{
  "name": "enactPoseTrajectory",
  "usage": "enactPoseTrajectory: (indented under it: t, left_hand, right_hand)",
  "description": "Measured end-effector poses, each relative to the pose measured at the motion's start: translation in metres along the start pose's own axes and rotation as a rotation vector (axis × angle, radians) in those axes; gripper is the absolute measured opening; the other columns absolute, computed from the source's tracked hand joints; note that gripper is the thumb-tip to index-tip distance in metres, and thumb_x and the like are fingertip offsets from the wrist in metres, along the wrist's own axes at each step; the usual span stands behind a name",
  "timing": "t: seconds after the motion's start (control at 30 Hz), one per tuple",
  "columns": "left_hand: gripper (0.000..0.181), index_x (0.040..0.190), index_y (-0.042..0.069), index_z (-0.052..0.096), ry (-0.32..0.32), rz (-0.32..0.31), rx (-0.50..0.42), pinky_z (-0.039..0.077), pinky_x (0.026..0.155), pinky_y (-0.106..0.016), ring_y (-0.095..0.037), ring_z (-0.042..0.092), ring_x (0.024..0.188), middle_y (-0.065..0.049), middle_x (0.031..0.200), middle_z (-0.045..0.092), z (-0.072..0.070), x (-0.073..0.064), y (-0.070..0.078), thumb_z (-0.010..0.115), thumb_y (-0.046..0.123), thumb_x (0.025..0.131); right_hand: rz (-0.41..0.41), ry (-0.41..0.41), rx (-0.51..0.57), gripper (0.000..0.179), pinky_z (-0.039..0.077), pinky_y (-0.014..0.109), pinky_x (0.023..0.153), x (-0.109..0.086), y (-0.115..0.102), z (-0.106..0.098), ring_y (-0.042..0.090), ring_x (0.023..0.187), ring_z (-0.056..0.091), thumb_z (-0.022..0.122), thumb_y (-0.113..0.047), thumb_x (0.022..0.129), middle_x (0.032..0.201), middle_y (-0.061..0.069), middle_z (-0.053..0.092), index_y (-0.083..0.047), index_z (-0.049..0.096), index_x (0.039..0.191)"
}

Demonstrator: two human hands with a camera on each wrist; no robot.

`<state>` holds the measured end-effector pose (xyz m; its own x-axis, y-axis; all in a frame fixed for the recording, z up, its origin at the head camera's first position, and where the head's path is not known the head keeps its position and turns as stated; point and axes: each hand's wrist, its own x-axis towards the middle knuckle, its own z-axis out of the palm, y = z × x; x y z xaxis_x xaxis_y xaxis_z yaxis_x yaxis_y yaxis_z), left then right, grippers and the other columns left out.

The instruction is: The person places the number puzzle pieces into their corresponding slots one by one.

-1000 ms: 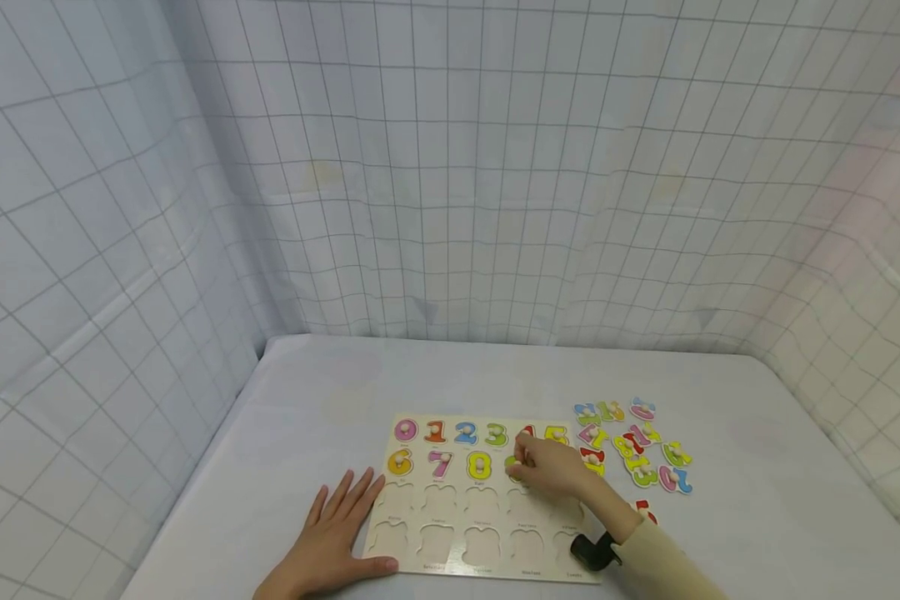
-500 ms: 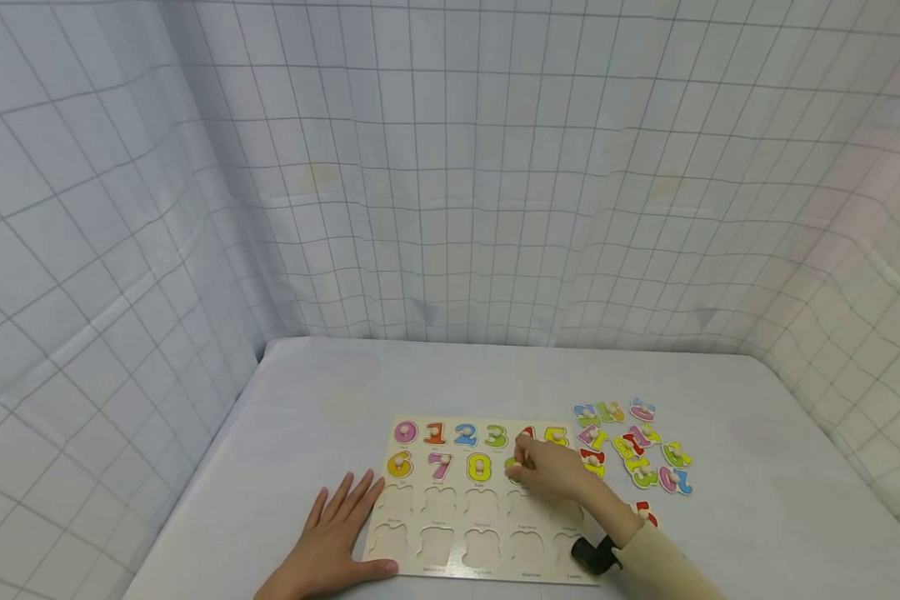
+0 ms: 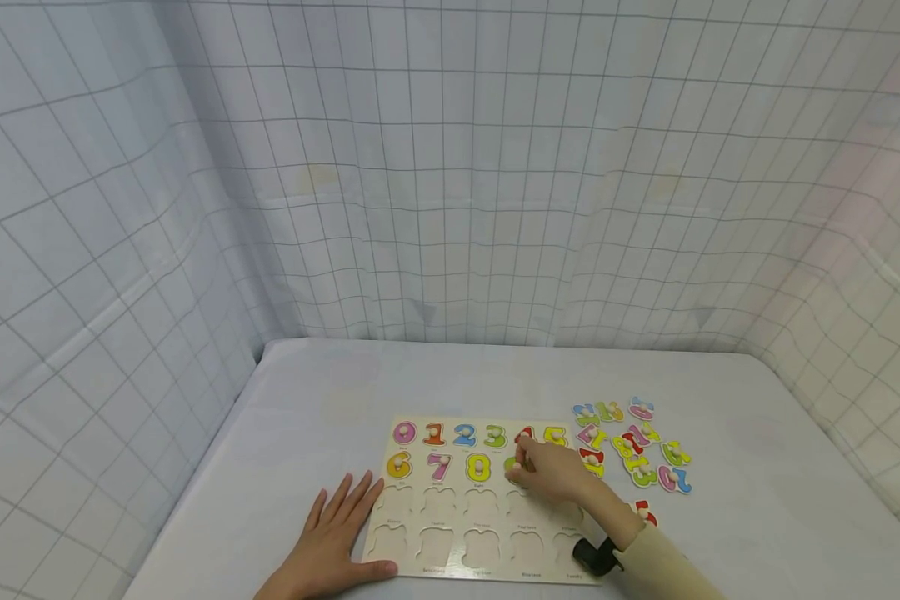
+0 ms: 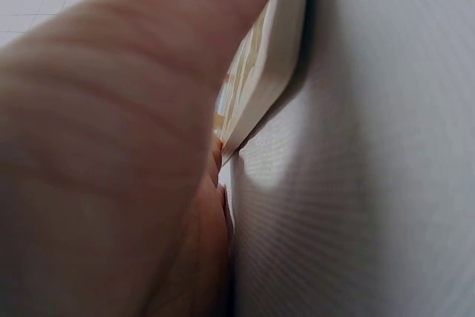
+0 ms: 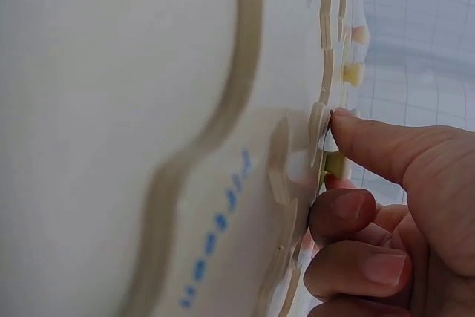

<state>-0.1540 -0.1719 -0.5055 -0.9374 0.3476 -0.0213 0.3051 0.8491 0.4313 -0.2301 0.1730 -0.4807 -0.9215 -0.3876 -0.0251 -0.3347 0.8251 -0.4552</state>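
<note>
A pale wooden number puzzle board [image 3: 459, 546] lies flat on the table, its two upper rows holding coloured number pieces with knobs. My left hand [image 3: 326, 542] rests flat by its left edge, thumb [image 3: 375, 570] on the lower left corner. Over the second row, my right hand [image 3: 558, 479] pinches a green number piece [image 3: 511, 469] to the right of the yellow 8 [image 3: 478, 472]; most of that piece is hidden. In the right wrist view, an olive-green knob [image 5: 336, 165] shows between thumb and curled fingers. The red 4 [image 3: 526, 434] sits just beyond the fingertips.
Several loose number pieces [image 3: 642, 473] are scattered right of the board. One red piece [image 3: 645, 512] lies close to the right forearm. A black wrist camera [image 3: 596, 555] hangs over the board's lower right corner. White gridded cloth [image 3: 450, 208] walls the table in.
Both hands stay nearly in place. Slightly more of the red 4 shows beside the right fingertips.
</note>
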Motion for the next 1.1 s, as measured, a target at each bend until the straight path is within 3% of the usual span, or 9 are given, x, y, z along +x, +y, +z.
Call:
enactPoseTrajectory:
  t: [0.2, 0.4, 0.67, 0.83, 1.1]
  left_hand:
    - [0.114, 0.151, 0.012, 0.028, 0.003, 0.002, 0.004, -0.002, 0.108, -0.058, -0.034, 0.009, 0.142, -0.009, 0.155, 0.022, 0.0, -0.001, 0.0, 0.06, 0.08, 0.064]
    - [0.115, 0.151, 0.013, 0.028, 0.002, -0.001, 0.005, -0.001, 0.108, -0.058, -0.033, 0.009, 0.142, -0.008, 0.155, 0.022, 0.003, 0.001, -0.001, 0.059, 0.081, 0.063]
    - [0.114, 0.15, 0.012, 0.028, 0.008, 0.011, 0.003, -0.001, 0.108, -0.057, -0.034, 0.009, 0.142, -0.008, 0.155, 0.022, 0.005, 0.002, -0.002, 0.059, 0.08, 0.065]
    - [0.114, 0.15, 0.012, 0.029, 0.005, 0.008, -0.001, -0.001, 0.108, -0.057, -0.034, 0.01, 0.141, -0.009, 0.155, 0.023, 0.005, 0.001, -0.002, 0.06, 0.08, 0.064]
    - [0.114, 0.151, 0.013, 0.028, 0.001, 0.007, 0.001, -0.002, 0.108, -0.057, -0.034, 0.009, 0.142, -0.008, 0.155, 0.022, 0.003, 0.001, -0.002, 0.06, 0.079, 0.065]
  right_hand:
    - [-0.005, -0.026, 0.019, 0.024, 0.025, 0.023, 0.045, -0.004, 0.004, -0.008, 0.007, 0.049, 0.038, 0.067, -0.039, 0.087, 0.058, -0.009, 0.043, -0.02, 0.054, 0.088]
    - [0.038, 0.092, 0.062, 0.021, 0.028, 0.024, 0.042, -0.004, 0.031, -0.034, 0.009, 0.047, 0.04, 0.063, -0.039, 0.091, 0.06, -0.006, 0.046, -0.019, 0.059, 0.086]
    - [0.305, 0.115, 0.306, 0.052, 0.046, 0.036, 0.06, 0.0, 0.11, -0.089, 0.027, 0.072, 0.054, 0.05, -0.046, 0.097, 0.091, 0.015, 0.059, 0.004, 0.056, 0.11]
    - [0.462, 0.157, 0.228, 0.067, 0.048, 0.05, 0.076, -0.011, 0.146, -0.108, 0.04, 0.094, 0.054, 0.045, -0.051, 0.096, 0.111, 0.031, 0.053, 0.013, 0.051, 0.114]
    - [0.64, 0.113, 0.112, 0.071, 0.044, 0.049, 0.069, -0.017, 0.159, -0.113, 0.04, 0.091, 0.056, 0.042, -0.053, 0.096, 0.11, 0.033, 0.055, 0.016, 0.054, 0.11]
